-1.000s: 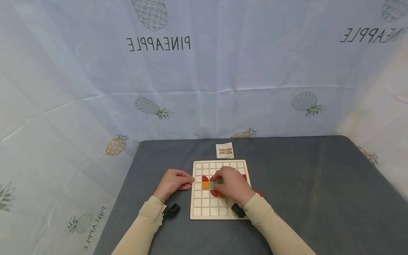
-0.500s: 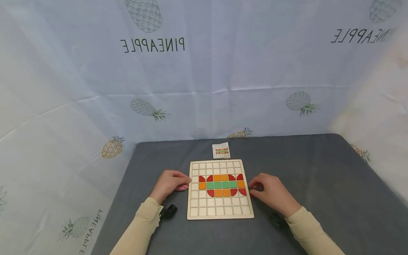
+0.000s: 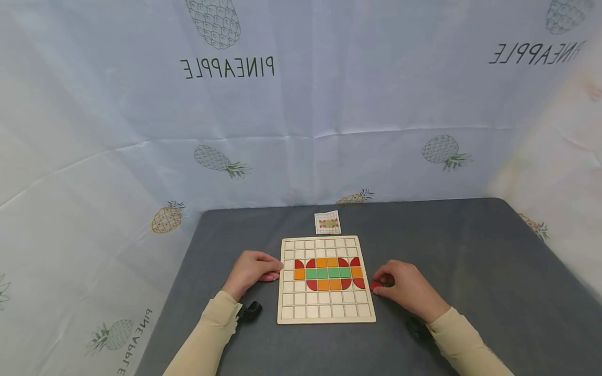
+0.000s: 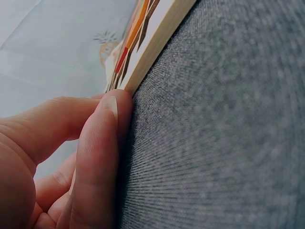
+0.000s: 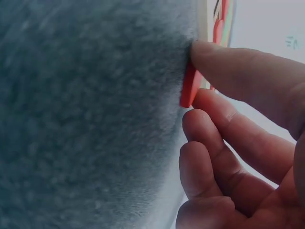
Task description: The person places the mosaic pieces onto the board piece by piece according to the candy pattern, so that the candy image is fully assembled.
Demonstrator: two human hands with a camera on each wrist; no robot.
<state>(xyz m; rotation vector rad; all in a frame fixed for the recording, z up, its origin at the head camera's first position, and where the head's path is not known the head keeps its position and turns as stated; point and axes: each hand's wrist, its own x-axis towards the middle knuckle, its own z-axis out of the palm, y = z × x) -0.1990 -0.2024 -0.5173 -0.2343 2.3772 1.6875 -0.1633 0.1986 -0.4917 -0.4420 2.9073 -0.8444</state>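
A light wooden grid board (image 3: pixel 324 312) lies flat on the table, with red rounded tiles (image 3: pixel 312 285), orange square tiles (image 3: pixel 329 284) and a row of green tiles (image 3: pixel 327 272) in its cells. At the board's left edge my left hand (image 3: pixel 251 270) pinches the rim; in the left wrist view the thumb (image 4: pixel 97 152) and forefinger meet there. Just off the right edge, my right hand (image 3: pixel 408 286) pinches a loose red tile (image 5: pixel 190 87) between thumb and forefinger, low at the tabletop. The tile's full outline is partly hidden by the fingers.
A small card (image 3: pixel 327 223) printed with a coloured pattern on a grid lies behind the board. Pale cloth (image 3: pixel 301 104) with pineapple prints hangs behind the grey table (image 3: pixel 451 250). Each wrist carries a black device.
My right hand has left the green tiles on the board, moved right past its edge, and now holds a loose red tile. My left hand stays at the left edge.
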